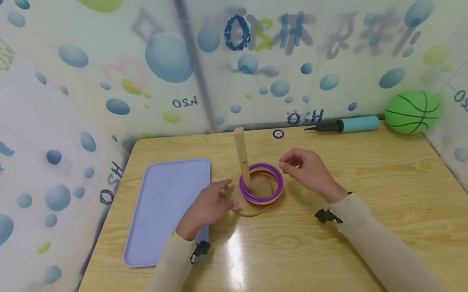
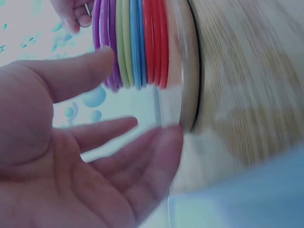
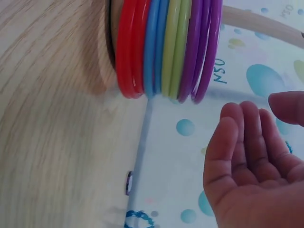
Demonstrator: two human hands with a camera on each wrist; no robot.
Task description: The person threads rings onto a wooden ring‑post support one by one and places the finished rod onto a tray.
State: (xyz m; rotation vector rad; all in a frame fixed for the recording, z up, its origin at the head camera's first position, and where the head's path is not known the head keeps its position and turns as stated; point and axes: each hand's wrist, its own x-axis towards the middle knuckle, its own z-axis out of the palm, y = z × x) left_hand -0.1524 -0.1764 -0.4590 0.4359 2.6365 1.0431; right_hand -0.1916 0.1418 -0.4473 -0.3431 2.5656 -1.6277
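Observation:
A wooden peg (image 1: 241,152) rises from a round wooden base (image 1: 241,208) at the middle of the table. Stacked around it are thin plastic rings: red (image 3: 128,52) at the bottom, then blue (image 3: 153,52), yellow-green (image 3: 172,52) and purple (image 3: 205,52) on top. My left hand (image 1: 208,206) is spread at the left of the base, a fingertip right at its edge and the thumb overlapping the purple rings in the left wrist view. On the other side, my right hand (image 1: 308,172) hovers beside the stack, fingers loosely bent and holding nothing.
A lilac tray (image 1: 159,211) lies to the left, partly under the left forearm. Along the back edge are a small dark-rimmed disc (image 1: 278,133), a blue and black hand pump (image 1: 358,124) and a green basketball (image 1: 412,112). A patterned curtain (image 1: 230,70) hangs behind.

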